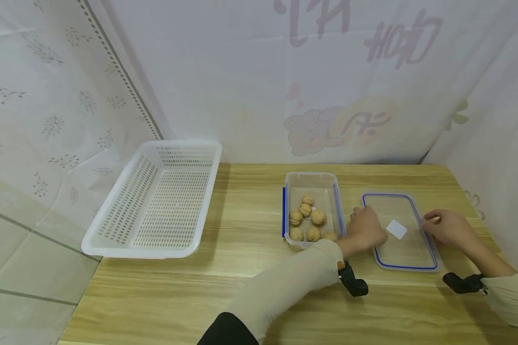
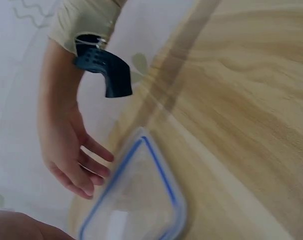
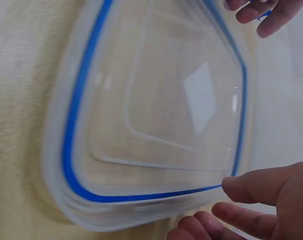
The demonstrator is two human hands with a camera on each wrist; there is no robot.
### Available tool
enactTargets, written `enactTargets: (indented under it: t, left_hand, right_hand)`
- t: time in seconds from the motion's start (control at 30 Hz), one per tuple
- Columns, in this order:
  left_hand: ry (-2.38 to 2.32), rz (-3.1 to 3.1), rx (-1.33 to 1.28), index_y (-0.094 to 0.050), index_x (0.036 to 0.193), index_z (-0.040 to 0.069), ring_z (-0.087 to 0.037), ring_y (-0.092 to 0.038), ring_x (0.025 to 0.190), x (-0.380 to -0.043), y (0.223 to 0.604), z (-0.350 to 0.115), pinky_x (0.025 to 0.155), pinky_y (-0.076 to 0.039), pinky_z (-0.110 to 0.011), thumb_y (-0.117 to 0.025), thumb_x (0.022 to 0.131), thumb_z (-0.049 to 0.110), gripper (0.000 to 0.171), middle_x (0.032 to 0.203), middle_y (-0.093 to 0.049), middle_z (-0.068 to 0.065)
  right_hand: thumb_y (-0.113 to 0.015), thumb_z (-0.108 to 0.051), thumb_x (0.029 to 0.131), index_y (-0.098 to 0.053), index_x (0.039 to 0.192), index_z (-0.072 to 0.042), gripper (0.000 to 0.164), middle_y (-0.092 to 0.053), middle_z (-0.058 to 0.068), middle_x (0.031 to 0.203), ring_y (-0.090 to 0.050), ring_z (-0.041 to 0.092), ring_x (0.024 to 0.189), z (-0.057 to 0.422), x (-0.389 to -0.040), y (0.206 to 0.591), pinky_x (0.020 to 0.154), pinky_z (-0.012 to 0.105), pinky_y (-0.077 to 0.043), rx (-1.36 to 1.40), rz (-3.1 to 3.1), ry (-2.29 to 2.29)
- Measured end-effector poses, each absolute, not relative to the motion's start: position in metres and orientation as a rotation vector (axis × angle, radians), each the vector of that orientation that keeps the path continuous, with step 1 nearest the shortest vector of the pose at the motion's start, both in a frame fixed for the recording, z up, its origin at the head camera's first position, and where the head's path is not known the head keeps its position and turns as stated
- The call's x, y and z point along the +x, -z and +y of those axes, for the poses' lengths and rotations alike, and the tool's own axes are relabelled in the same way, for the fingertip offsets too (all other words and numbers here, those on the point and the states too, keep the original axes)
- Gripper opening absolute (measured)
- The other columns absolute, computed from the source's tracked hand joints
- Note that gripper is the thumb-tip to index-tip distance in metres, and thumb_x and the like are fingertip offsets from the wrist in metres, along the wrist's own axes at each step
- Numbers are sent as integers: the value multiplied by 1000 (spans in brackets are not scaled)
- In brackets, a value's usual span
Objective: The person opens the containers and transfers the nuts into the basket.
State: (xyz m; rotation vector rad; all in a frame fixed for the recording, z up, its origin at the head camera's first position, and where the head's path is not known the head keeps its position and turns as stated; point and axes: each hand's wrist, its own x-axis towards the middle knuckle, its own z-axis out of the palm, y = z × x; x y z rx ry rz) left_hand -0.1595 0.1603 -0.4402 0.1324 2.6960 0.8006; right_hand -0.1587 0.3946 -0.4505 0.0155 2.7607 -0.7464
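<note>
A clear rectangular lid (image 1: pixel 410 249) with a blue seal lies on the wooden table. Over its left edge is my left hand (image 1: pixel 367 229), fingers loosely bent; its fingertips (image 3: pixel 249 12) show in the right wrist view beside the lid's far edge. At the lid's right edge is my right hand (image 1: pixel 449 231), the thumb by the blue seal and the other fingers loosely spread beside the rim. Left of the lid stands a clear plastic box (image 1: pixel 319 179) holding several walnuts (image 1: pixel 318 217). A white paper square (image 1: pixel 396 229) shows within the lid's outline.
A white perforated plastic basket (image 1: pixel 205 211) sits at the table's left. The wooden table (image 1: pixel 250 201) ends against a white printed cloth (image 1: pixel 224 86) at the back. A blue locking flap (image 1: pixel 284 212) hangs along the box's left side. Each wrist wears a black camera mount (image 1: pixel 353 280).
</note>
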Motion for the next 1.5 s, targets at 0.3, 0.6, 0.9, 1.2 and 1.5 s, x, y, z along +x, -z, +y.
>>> enactTargets:
  t: [0.3, 0.6, 0.9, 1.2, 1.5]
  left_hand:
    - [-970, 2588, 603, -53, 148, 13, -5, -40, 53, -176, 400, 127, 50, -38, -17, -65, 96, 23, 54, 110, -68, 2]
    - [-1000, 2495, 881, -47, 151, 10, -14, -57, 128, -207, 380, 82, 94, -47, -15, -61, 103, 25, 52, 150, -53, -3]
    - [-1100, 2422, 951, -48, 150, 5, -27, -56, 129, -226, 385, 37, 98, -48, -22, -60, 104, 18, 50, 151, -51, -13]
    - [-1182, 2337, 939, -55, 143, 0, -30, -55, 129, -250, 387, 2, 101, -48, -24, -58, 104, 13, 41, 144, -56, -16]
    - [-1076, 2304, 889, -52, 142, -6, -32, -50, 134, -267, 397, -14, 109, -44, -29, -50, 103, -4, 39, 144, -53, -22]
  right_hand:
    - [-56, -21, 103, -45, 132, 22, 53, -59, 43, 111, -69, 27, 69, 392, -166, 435, 56, 35, -58, -16, 2779, 783]
    - [-55, -24, 106, -44, 139, 17, 54, -57, 42, 120, -71, 35, 82, 367, -169, 416, 64, 39, -62, -60, 2746, 835]
    - [-56, -23, 106, -46, 141, 14, 52, -64, 34, 118, -68, 43, 98, 332, -169, 408, 67, 37, -62, -171, 2727, 970]
    - [-56, -22, 107, -44, 145, 11, 52, -64, 31, 118, -68, 41, 103, 301, -172, 409, 71, 37, -63, -194, 2573, 1208]
    - [-59, -17, 105, -41, 148, 10, 54, -64, 28, 121, -67, 32, 104, 270, -175, 414, 77, 41, -62, -216, 2379, 1404]
